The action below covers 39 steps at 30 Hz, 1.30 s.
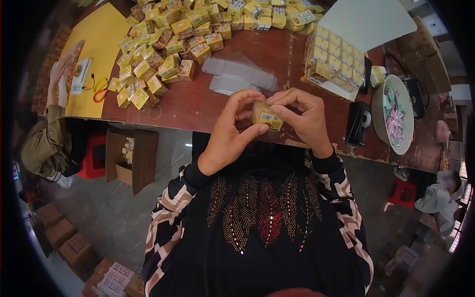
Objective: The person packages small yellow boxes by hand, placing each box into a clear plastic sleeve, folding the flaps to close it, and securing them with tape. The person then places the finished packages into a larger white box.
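Close to the table's front edge, a small yellow printed box [267, 118] with a barcode is held between both hands. My left hand [231, 132] grips its left side, thumb along the lower edge and fingers curled behind. On the other side, my right hand [306, 118] pinches the upper right corner between thumb and fingers. Whether a clear wrap covers the box is hard to tell. Just beyond the hands lie clear plastic pieces [240, 75]. A big heap of similar yellow boxes [170, 47] spreads behind them, to the left.
At the right stand a carton packed with rows of boxes [337, 58], a black tape dispenser [358, 123] and a pale bowl [406, 134] of small wrapped packets. An open cardboard box [144, 161] sits below the table. A co-worker's sleeve [49, 131] is at far left.
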### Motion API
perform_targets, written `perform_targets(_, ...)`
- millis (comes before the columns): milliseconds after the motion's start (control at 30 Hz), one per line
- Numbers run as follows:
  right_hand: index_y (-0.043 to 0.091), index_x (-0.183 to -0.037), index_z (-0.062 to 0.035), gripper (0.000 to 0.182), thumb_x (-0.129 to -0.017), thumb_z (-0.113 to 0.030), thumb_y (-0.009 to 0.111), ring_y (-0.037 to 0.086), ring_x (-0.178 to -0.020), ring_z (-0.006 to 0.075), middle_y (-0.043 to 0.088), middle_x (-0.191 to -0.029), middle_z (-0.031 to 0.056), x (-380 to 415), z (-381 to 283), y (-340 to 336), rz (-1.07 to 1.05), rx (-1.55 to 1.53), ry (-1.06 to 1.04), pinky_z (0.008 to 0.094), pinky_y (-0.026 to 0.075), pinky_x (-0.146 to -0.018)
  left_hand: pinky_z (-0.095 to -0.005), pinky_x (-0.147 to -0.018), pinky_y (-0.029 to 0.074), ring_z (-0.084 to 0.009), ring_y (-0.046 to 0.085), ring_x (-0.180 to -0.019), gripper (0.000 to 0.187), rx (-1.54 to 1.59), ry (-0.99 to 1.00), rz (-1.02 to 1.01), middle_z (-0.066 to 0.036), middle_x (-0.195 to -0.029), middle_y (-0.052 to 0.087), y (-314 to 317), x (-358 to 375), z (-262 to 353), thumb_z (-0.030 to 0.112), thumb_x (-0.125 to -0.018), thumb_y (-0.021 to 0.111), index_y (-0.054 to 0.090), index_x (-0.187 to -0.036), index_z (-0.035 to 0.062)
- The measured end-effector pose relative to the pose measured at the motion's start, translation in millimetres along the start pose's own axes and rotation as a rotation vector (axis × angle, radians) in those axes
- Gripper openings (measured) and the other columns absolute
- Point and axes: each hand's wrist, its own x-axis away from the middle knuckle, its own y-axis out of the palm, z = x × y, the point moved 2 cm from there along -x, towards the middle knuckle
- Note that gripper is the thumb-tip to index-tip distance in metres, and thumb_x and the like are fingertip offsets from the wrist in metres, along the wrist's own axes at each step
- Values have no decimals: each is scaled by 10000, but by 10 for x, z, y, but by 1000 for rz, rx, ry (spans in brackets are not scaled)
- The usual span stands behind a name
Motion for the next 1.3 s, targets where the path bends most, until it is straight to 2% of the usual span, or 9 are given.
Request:
perform_targets(133,687,-907,65,56,-878,18,697,651,-944,158,702,-957,129,3,2,-36,31,38,103,269,517,-844,-318,-952,506,-195,575,-1171,623,-7,-21,-7,-111,-1342,518,-5,15,-42,-22,-864,703,401,-1402,66)
perform_targets(333,694,-914,40,89,-894,-46,702,648,-855,119,705,-921,92,29,52,-41,25,113,-17,257,526,-775,-294,-938,508,-174,588,-1147,536,69,-52,0,-94,-1323,527,12,9,-53,-1,-897,676,444,-1379,39)
perform_targets(733,694,-977,34,110,-928,-61,662,640,-1005,164,700,-1013,112,20,116,-105,-25,71,-19,293,499,-897,-259,-912,498,-139,622,-1093,396,109,-34,24,-74,-1283,561,21,-36,-83,15,-937,647,500,-1305,20)
perform_targets(833,681,-1037,22,136,-920,-45,666,613,-1094,175,651,-1166,120,52,129,-84,-91,44,-134,305,491,-942,-256,-909,495,-135,618,-1097,331,134,5,57,-78,-1320,534,17,-40,-113,7,-939,642,515,-1244,21)
perform_targets(900,603,-1171,32,253,-921,1,628,548,-1220,208,552,-1319,137,92,161,-36,-84,45,-81,334,440,-1031,-254,-907,494,-133,615,-1102,296,150,18,83,-77,-1332,522,9,-48,-144,3,-940,639,521,-1211,21)
perform_targets(1000,538,-1259,14,367,-906,12,640,533,-1244,214,493,-1380,123,101,165,18,-87,-59,23,345,428,-1053,-250,-910,488,-125,597,-1123,300,148,27,104,-75,-1333,515,-19,-78,-185,-4,-945,626,497,-1214,35)
perform_targets(1100,518,-1284,-6,449,-875,-24,702,560,-1209,193,543,-1323,106,-5,109,-43,-91,-8,66,331,436,-1043,-276,-908,489,-178,614,-1131,397,50,-70,42,-120,-1310,537,-133,-118,-211,16,-901,668,464,-1240,52)
perform_targets(1167,524,-1281,-12,467,-860,-38,727,575,-1188,181,564,-1301,101,-108,46,-87,-129,83,66,323,445,-1033,-306,-911,482,-252,622,-1117,610,-438,-110,-75,-167,-1219,558,-211,-150,-215,30,-824,698,407,-1359,62)
perform_targets(1300,569,-1226,-27,452,-828,-82,776,641,-1056,160,651,-1157,96,-437,-211,-76,-512,367,108,311,503,-943,-317,-914,471,-303,609,-1090,794,-482,-76,-117,-184,-1137,553,-184,-145,60,27,-763,696,332,-1468,67)
